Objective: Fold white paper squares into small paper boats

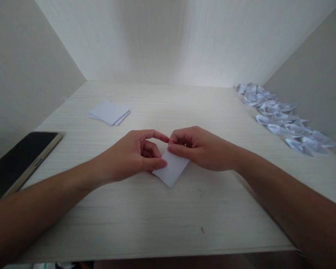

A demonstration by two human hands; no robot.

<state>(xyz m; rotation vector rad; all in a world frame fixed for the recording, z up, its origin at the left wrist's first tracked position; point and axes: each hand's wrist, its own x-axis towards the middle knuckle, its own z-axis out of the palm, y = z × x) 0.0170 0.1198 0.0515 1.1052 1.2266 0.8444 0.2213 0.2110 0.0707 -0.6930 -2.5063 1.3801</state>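
Note:
A small folded white paper piece (172, 171) lies on the pale wooden desk (168, 216) in the middle. My left hand (134, 155) pinches its left side with thumb and forefinger curled. My right hand (201, 147) pinches its upper edge, fingers closed on the paper. The two hands meet fingertip to fingertip above the paper, which hides its top part.
A small stack of white paper squares (110, 112) lies at the back left. A dark phone (19, 160) rests near the left edge. Several folded white paper shapes (282, 116) lie in a row along the right wall. Walls enclose the desk on three sides.

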